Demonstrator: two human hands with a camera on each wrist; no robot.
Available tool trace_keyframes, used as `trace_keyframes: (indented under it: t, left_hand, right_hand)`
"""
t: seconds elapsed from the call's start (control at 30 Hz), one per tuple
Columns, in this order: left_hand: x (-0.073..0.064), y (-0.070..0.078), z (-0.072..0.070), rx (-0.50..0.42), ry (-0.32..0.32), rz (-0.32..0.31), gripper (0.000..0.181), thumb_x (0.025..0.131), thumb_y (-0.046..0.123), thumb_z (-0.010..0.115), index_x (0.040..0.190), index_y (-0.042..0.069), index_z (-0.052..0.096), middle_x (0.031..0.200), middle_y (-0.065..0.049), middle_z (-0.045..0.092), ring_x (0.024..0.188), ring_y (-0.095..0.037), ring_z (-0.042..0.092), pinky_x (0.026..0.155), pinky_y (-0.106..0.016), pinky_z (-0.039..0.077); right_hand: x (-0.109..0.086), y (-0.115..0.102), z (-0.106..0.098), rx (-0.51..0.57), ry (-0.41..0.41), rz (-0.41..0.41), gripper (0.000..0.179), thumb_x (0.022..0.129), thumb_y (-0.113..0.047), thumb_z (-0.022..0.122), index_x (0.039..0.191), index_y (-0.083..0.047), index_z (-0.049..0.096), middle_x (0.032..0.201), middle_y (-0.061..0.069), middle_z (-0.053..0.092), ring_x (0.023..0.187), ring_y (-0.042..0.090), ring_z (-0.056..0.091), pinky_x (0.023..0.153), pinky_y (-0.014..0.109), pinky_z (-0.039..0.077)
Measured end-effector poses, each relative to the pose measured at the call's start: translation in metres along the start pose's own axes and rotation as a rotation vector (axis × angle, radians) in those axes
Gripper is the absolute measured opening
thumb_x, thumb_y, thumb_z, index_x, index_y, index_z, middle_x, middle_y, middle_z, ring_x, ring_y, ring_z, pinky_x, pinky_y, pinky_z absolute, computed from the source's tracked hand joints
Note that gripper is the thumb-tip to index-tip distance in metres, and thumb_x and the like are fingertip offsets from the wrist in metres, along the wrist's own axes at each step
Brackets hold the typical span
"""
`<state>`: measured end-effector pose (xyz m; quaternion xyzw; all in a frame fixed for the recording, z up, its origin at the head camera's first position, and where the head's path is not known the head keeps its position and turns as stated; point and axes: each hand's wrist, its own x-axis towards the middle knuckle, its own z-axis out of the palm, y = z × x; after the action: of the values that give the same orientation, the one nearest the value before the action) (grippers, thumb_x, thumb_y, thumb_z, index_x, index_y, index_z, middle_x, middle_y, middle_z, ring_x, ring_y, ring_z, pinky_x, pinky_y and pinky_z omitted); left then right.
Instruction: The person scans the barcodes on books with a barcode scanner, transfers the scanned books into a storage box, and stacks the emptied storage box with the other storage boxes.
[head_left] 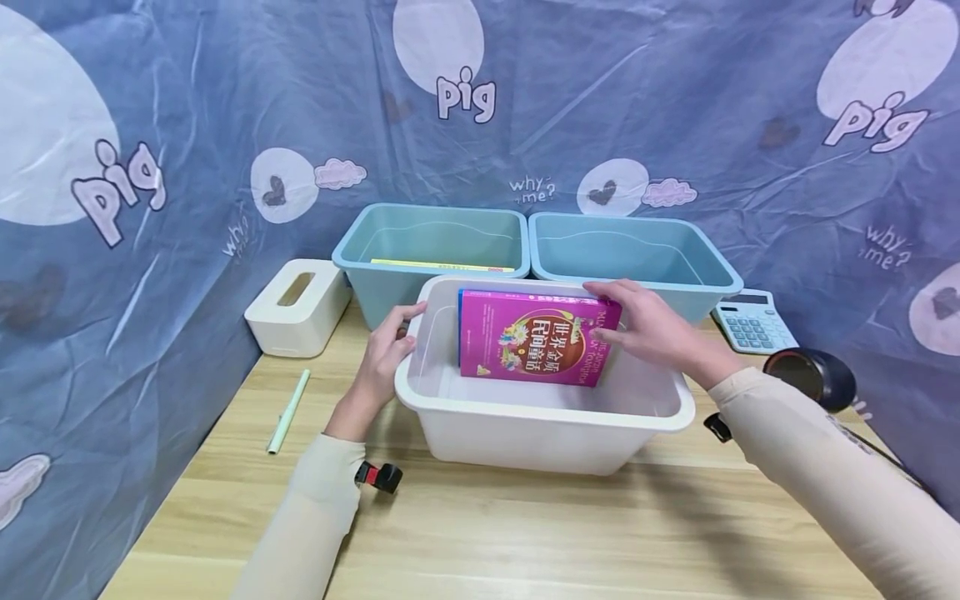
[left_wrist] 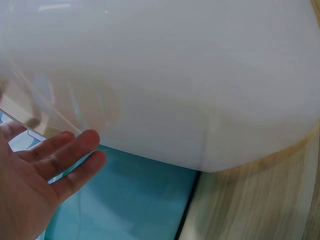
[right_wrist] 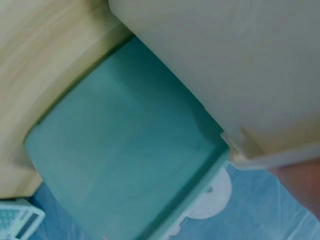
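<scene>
A white plastic bin [head_left: 525, 437] stands on the table, with a magenta book [head_left: 525, 337] upright inside it. A blue strip shows along the book's left edge. My right hand [head_left: 648, 325] holds the book by its upper right corner, thumb on the front cover; the other fingertips are partly hidden. My left hand [head_left: 382, 358] pinches the bin's left rim. In the left wrist view, several fingers of that left hand [left_wrist: 55, 165] lie loosely by the outer wall of the bin [left_wrist: 175, 90]. Only a sliver of the right hand [right_wrist: 302, 182] shows in the right wrist view, under the rim.
Two teal bins [head_left: 431, 212] stand side by side behind, the left one holding something with a yellow edge [head_left: 442, 266]. A white tissue box [head_left: 296, 308] and pale green pen [head_left: 288, 412] are at left. A calculator [head_left: 753, 321] and a black rounded object [head_left: 813, 379] lie right.
</scene>
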<state>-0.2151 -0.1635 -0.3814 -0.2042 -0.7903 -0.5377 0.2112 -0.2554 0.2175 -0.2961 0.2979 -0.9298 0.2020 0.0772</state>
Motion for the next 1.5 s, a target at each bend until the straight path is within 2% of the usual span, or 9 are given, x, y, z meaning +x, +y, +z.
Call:
trace_keyframes:
  t: [0.27,0.53,0.8,0.93,1.07,1.2,1.27,1.43,1.5]
  left_hand:
    - [0.001,0.001,0.0,0.005,0.003,-0.001,0.055,0.088,0.017,0.041,0.138,-0.001,0.055,0.126,-0.023,0.062,0.093,-0.036,0.061,0.08,-0.035,0.051]
    - [0.0,0.0,0.0,0.001,0.006,-0.005,0.055,0.087,0.017,0.041,0.137,-0.002,0.055,0.127,-0.024,0.061,0.094,-0.037,0.062,0.08,-0.035,0.051]
    - [0.001,-0.001,0.0,-0.001,-0.007,-0.002,0.055,0.088,0.016,0.041,0.138,-0.002,0.054,0.125,-0.024,0.061,0.095,-0.037,0.062,0.08,-0.037,0.052]
    - [0.0,-0.001,0.0,0.009,-0.001,0.002,0.056,0.087,0.017,0.041,0.138,-0.002,0.055,0.125,-0.025,0.061,0.095,-0.037,0.061,0.081,-0.04,0.051]
    - [0.0,-0.001,0.0,0.006,0.0,0.004,0.055,0.088,0.017,0.041,0.138,-0.002,0.055,0.127,-0.025,0.061,0.096,-0.037,0.062,0.082,-0.04,0.052]
    - [0.0,-0.002,0.0,-0.003,0.008,0.011,0.055,0.088,0.016,0.041,0.138,-0.003,0.055,0.128,-0.025,0.062,0.096,-0.037,0.063,0.082,-0.035,0.052]
    - [-0.001,-0.003,0.0,-0.006,0.012,0.015,0.054,0.088,0.016,0.041,0.137,-0.003,0.055,0.128,-0.025,0.062,0.096,-0.038,0.064,0.081,-0.034,0.053]
    - [0.0,-0.002,0.0,-0.003,0.009,0.021,0.054,0.088,0.016,0.041,0.137,-0.003,0.055,0.129,-0.025,0.061,0.096,-0.038,0.064,0.081,-0.036,0.053]
    - [0.001,-0.003,0.0,-0.007,0.006,0.02,0.054,0.088,0.015,0.041,0.137,-0.003,0.055,0.129,-0.025,0.061,0.096,-0.039,0.063,0.081,-0.038,0.054]
  right_hand:
    - [0.002,0.002,0.006,-0.009,0.045,0.032,0.062,0.085,-0.005,0.077,0.142,-0.002,0.054,0.125,0.023,0.066,0.118,0.042,0.061,0.1,0.058,0.047]
    - [0.002,0.005,0.01,-0.03,-0.009,-0.041,0.062,0.083,0.0,0.077,0.142,-0.006,0.056,0.114,0.017,0.073,0.112,0.039,0.066,0.1,0.057,0.048]
    - [0.001,0.007,0.011,-0.043,-0.039,-0.122,0.052,0.086,0.001,0.073,0.136,-0.011,0.064,0.122,0.015,0.072,0.117,0.037,0.065,0.099,0.054,0.05]
    - [0.001,0.008,0.01,-0.044,-0.048,-0.151,0.049,0.087,0.003,0.071,0.133,-0.013,0.067,0.118,0.015,0.074,0.111,0.035,0.068,0.094,0.052,0.053]
    - [0.001,0.007,0.01,-0.034,-0.033,-0.144,0.048,0.086,0.004,0.071,0.131,-0.013,0.069,0.113,0.013,0.076,0.1,0.028,0.071,0.083,0.045,0.057]
    - [-0.001,0.006,0.009,0.005,0.011,-0.113,0.049,0.084,0.009,0.068,0.129,-0.011,0.07,0.112,0.015,0.075,0.092,0.025,0.072,0.072,0.034,0.058]
    - [-0.003,0.006,0.009,0.024,0.052,-0.118,0.05,0.083,0.013,0.067,0.128,-0.009,0.07,0.114,0.017,0.075,0.092,0.027,0.073,0.07,0.033,0.058]
    - [-0.005,0.007,0.01,0.044,0.197,-0.193,0.05,0.079,0.017,0.069,0.122,-0.007,0.073,0.113,0.019,0.075,0.093,0.032,0.074,0.072,0.04,0.06]
    - [-0.006,0.006,0.01,0.054,0.253,-0.217,0.049,0.078,0.017,0.071,0.12,-0.007,0.074,0.11,0.018,0.075,0.09,0.032,0.074,0.071,0.034,0.06]
